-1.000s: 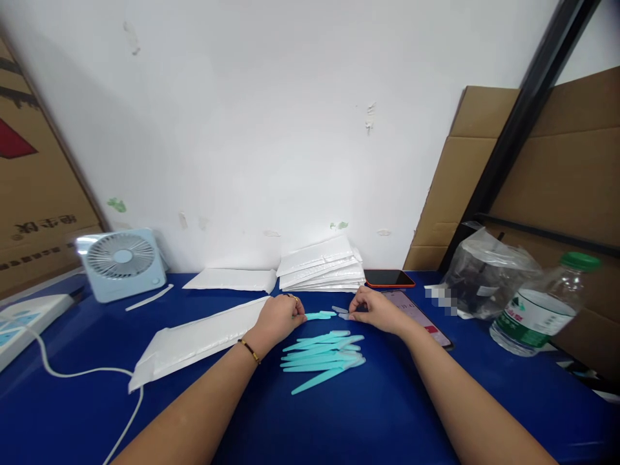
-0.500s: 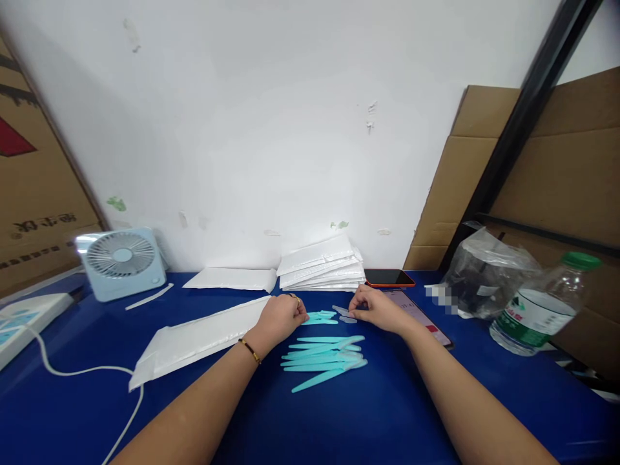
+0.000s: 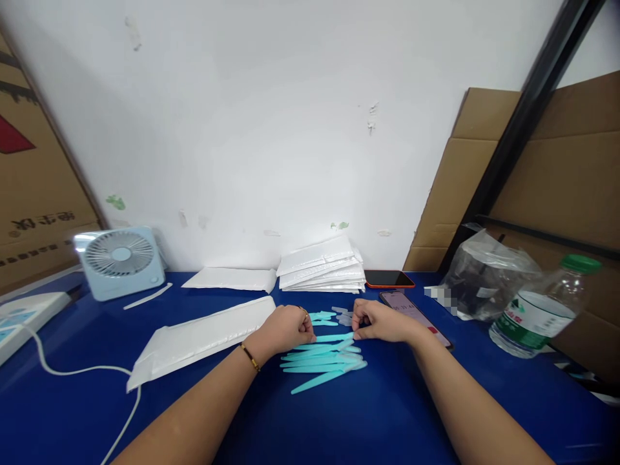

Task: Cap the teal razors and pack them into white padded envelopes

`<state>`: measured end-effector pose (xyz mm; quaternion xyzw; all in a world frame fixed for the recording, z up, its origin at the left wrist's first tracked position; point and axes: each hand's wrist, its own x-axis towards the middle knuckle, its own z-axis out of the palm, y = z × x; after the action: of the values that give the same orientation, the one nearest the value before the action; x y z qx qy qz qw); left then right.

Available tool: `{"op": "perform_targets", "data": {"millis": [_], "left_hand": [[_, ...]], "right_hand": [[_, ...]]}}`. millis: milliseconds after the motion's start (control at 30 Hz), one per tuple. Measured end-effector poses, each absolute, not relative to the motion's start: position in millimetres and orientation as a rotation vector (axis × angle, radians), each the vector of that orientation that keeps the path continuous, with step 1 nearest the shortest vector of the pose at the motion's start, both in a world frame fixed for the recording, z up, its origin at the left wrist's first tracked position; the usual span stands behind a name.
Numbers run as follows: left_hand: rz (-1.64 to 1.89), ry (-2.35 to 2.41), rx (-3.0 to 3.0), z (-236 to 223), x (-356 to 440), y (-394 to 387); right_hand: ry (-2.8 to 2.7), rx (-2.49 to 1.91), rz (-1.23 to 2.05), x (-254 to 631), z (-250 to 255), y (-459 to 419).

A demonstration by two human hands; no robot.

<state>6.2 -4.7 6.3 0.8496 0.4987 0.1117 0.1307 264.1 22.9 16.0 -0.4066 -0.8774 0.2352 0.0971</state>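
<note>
Several slim teal eyebrow razors (image 3: pixel 310 369) lie in a loose row on the blue table. At the far side of this row, my left hand (image 3: pixel 290 328) pinches the left end of one eyebrow razor (image 3: pixel 333 338). The right end of the same razor is between the fingertips of my right hand (image 3: pixel 380 320). Both hands are closed, and fingers cover the razor's two ends. Just beyond are a small group of shorter teal pieces (image 3: pixel 322 318) and some clear plastic pieces (image 3: pixel 343 319), partly hidden by my right hand.
A white padded mailer (image 3: pixel 194 339) lies left of my hands, with a stack of mailers (image 3: pixel 322 268) against the wall. Two phones, a water bottle (image 3: pixel 535 310) and a plastic bag (image 3: pixel 487 271) are at right. A fan (image 3: pixel 121 261) and white cable (image 3: pixel 87 371) are at left.
Both hands have come a little nearer to me, from the short teal and clear pieces to the farthest razor of the row. Their fingers now pinch its two ends.
</note>
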Motion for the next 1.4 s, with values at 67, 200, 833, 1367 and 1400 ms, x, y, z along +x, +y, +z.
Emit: {"op": "perform_targets", "data": {"millis": [67,200,833,1367,1400], "left_hand": [[0.329,1.488,2.508,7,2,-2],[0.351,1.642,2.511,11,-7,4],[0.351,1.560,2.553,19,2,-5],[0.246,1.530,2.465,14,18,-16],[0.252,1.535,2.471,14,16,-15]], "right_hand": [[-2.544,-1.203,0.670,266,14,27],[-2.386,-1.256,0.593,269,14,32],[-2.392,-1.150,0.667,258,10,28],[-2.581,-1.186,0.618,248,11,14],[-2.584,-1.186,0.599,248,11,14]]}}
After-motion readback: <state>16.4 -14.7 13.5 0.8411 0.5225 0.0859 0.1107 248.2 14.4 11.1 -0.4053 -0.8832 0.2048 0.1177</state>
